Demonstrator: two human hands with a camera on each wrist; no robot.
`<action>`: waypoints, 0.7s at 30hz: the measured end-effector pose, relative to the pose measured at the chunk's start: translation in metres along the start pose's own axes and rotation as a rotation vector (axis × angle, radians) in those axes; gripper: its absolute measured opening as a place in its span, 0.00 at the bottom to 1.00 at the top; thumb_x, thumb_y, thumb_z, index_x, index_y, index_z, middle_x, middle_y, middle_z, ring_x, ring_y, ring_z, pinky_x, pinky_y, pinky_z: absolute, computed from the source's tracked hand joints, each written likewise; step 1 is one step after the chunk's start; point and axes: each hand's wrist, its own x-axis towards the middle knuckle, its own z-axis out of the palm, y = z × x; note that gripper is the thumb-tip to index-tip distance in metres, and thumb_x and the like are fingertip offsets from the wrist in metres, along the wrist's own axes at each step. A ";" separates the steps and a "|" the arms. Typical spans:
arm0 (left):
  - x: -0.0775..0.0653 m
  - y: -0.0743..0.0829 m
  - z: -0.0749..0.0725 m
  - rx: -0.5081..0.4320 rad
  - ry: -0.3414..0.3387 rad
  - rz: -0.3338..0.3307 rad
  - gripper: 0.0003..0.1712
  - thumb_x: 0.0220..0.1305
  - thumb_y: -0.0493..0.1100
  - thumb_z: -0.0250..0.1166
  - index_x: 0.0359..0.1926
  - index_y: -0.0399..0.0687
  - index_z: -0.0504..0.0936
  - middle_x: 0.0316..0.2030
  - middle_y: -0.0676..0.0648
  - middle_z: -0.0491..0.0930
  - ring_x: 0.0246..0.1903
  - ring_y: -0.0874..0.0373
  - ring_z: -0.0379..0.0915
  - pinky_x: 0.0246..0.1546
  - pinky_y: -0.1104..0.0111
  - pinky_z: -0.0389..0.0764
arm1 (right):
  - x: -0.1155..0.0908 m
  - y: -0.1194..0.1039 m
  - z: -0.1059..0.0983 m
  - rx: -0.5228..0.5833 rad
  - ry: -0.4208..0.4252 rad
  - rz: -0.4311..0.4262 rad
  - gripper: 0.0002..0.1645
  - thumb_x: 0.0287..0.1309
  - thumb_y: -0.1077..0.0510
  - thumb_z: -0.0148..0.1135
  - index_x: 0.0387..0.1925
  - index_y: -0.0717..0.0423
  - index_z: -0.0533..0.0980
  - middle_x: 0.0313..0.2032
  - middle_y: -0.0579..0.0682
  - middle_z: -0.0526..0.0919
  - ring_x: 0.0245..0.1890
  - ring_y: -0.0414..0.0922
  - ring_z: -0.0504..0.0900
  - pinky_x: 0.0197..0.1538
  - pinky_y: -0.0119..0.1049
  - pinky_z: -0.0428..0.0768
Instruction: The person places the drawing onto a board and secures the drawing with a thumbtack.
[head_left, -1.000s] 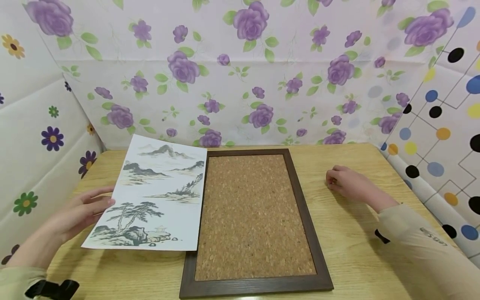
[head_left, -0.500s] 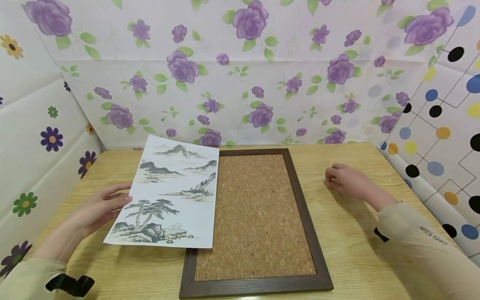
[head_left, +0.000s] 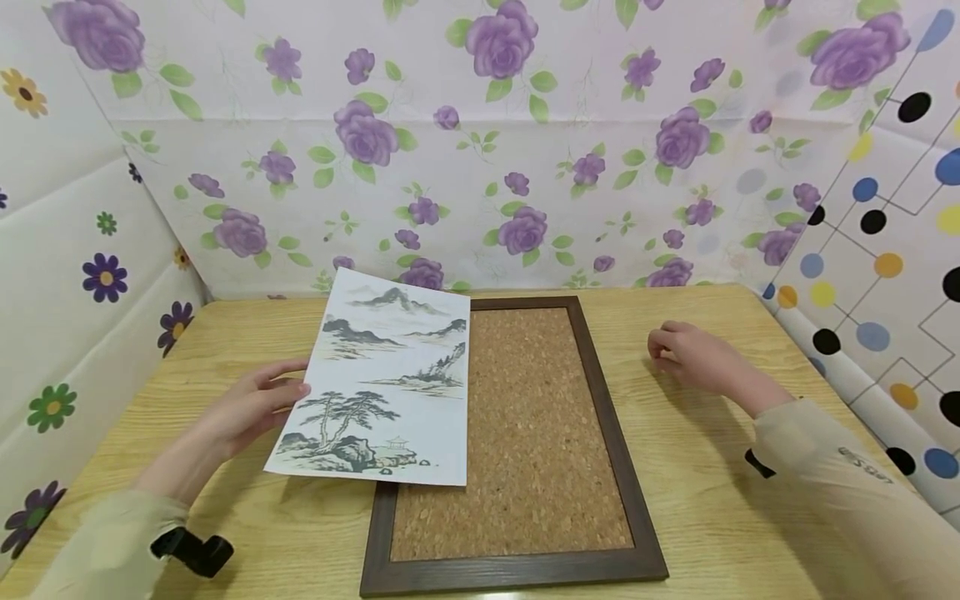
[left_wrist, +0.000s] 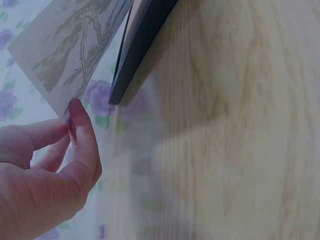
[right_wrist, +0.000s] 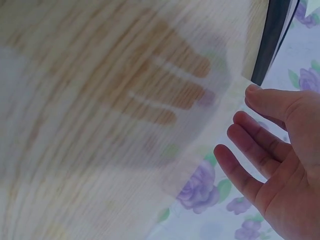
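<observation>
My left hand [head_left: 251,412] pinches the left edge of a white sheet [head_left: 427,429] printed with an ink landscape of mountains, pine trees and a pavilion. In the left wrist view, thumb and fingers meet at the edge of the sheet [left_wrist: 75,50]. Tilted slightly, the sheet overlaps the left side of a corkboard [head_left: 547,417] with a dark brown frame [head_left: 517,572]. Right of the board, my right hand [head_left: 693,358] hovers low over the table, fingers loosely curled. Nothing shows in the right hand [right_wrist: 280,160] in its wrist view.
The corkboard lies flat in the middle of a light wooden table [head_left: 705,517]. A cloth with purple roses [head_left: 517,229] hangs behind it. Patterned cloths stand on both sides, flowers at left and coloured dots [head_left: 873,337] at right. Black bands [head_left: 191,550] sit at the sleeves.
My left hand has carried the printed sheet to the right, so it covers more of the corkboard's left side. The right hand and the board have stayed nearly still.
</observation>
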 end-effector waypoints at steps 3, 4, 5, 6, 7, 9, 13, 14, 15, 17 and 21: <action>0.003 0.001 0.006 -0.010 -0.018 0.003 0.39 0.75 0.44 0.55 0.76 0.34 0.47 0.45 0.60 0.77 0.45 0.69 0.78 0.47 0.74 0.83 | 0.002 0.000 -0.001 -0.006 0.011 -0.001 0.08 0.58 0.64 0.68 0.31 0.50 0.76 0.30 0.47 0.76 0.27 0.38 0.70 0.29 0.32 0.71; 0.004 0.001 0.009 -0.015 -0.022 -0.001 0.38 0.75 0.44 0.55 0.76 0.35 0.49 0.44 0.59 0.78 0.45 0.68 0.78 0.47 0.74 0.83 | 0.002 -0.001 -0.001 -0.007 0.010 0.004 0.08 0.58 0.64 0.68 0.31 0.50 0.76 0.30 0.47 0.76 0.27 0.38 0.70 0.29 0.32 0.71; 0.005 0.001 0.011 -0.017 -0.026 -0.001 0.38 0.75 0.44 0.55 0.76 0.35 0.50 0.45 0.59 0.78 0.45 0.68 0.78 0.47 0.73 0.83 | 0.003 -0.001 -0.002 -0.009 0.010 0.007 0.08 0.58 0.64 0.68 0.31 0.50 0.76 0.30 0.47 0.76 0.27 0.38 0.70 0.29 0.32 0.71; 0.006 0.002 0.012 -0.017 -0.028 -0.008 0.37 0.75 0.44 0.55 0.76 0.36 0.50 0.45 0.59 0.78 0.45 0.67 0.78 0.47 0.73 0.83 | 0.003 -0.001 -0.002 -0.008 0.010 0.010 0.08 0.59 0.64 0.68 0.31 0.50 0.76 0.30 0.47 0.76 0.27 0.38 0.70 0.29 0.33 0.72; 0.006 0.002 0.015 -0.015 -0.031 -0.013 0.37 0.74 0.44 0.56 0.76 0.36 0.51 0.45 0.58 0.77 0.45 0.67 0.78 0.47 0.73 0.83 | 0.003 -0.001 -0.003 -0.009 0.007 0.016 0.08 0.59 0.64 0.67 0.31 0.50 0.76 0.31 0.47 0.76 0.27 0.38 0.70 0.29 0.33 0.72; 0.007 0.003 0.019 -0.018 -0.031 -0.022 0.37 0.74 0.44 0.56 0.76 0.37 0.51 0.45 0.57 0.77 0.45 0.67 0.78 0.48 0.73 0.83 | 0.004 -0.002 -0.004 -0.007 0.007 0.017 0.07 0.59 0.64 0.67 0.31 0.51 0.76 0.31 0.47 0.76 0.28 0.39 0.70 0.30 0.33 0.72; 0.009 0.005 0.027 0.007 -0.021 -0.032 0.39 0.73 0.45 0.57 0.76 0.37 0.51 0.45 0.55 0.75 0.45 0.68 0.76 0.48 0.75 0.82 | 0.005 -0.002 -0.005 -0.005 0.011 0.019 0.07 0.60 0.63 0.67 0.32 0.51 0.76 0.31 0.47 0.76 0.28 0.39 0.70 0.31 0.34 0.73; 0.010 0.005 0.028 0.013 -0.019 -0.030 0.39 0.73 0.44 0.58 0.76 0.37 0.51 0.45 0.55 0.75 0.45 0.68 0.76 0.48 0.75 0.82 | 0.006 -0.002 -0.006 -0.002 0.013 0.018 0.07 0.60 0.63 0.67 0.32 0.50 0.76 0.31 0.47 0.76 0.28 0.39 0.70 0.31 0.34 0.73; 0.011 0.005 0.030 0.019 -0.018 -0.029 0.39 0.73 0.44 0.58 0.76 0.37 0.52 0.45 0.54 0.75 0.45 0.68 0.76 0.48 0.75 0.82 | 0.006 -0.002 -0.006 -0.002 0.013 0.018 0.07 0.60 0.63 0.67 0.32 0.50 0.76 0.31 0.46 0.76 0.28 0.39 0.70 0.31 0.34 0.72; 0.012 0.005 0.033 0.028 -0.021 -0.028 0.39 0.73 0.45 0.58 0.76 0.38 0.52 0.46 0.53 0.75 0.45 0.67 0.75 0.48 0.75 0.81 | 0.007 -0.002 -0.007 -0.005 0.017 0.014 0.07 0.60 0.63 0.67 0.32 0.50 0.76 0.31 0.47 0.76 0.28 0.39 0.70 0.31 0.34 0.72; 0.014 0.007 0.038 0.044 -0.031 -0.029 0.40 0.72 0.46 0.59 0.77 0.40 0.52 0.49 0.51 0.74 0.47 0.66 0.75 0.50 0.74 0.81 | 0.009 -0.003 -0.007 -0.006 0.024 0.007 0.07 0.59 0.63 0.67 0.32 0.50 0.76 0.31 0.47 0.76 0.28 0.39 0.70 0.30 0.34 0.72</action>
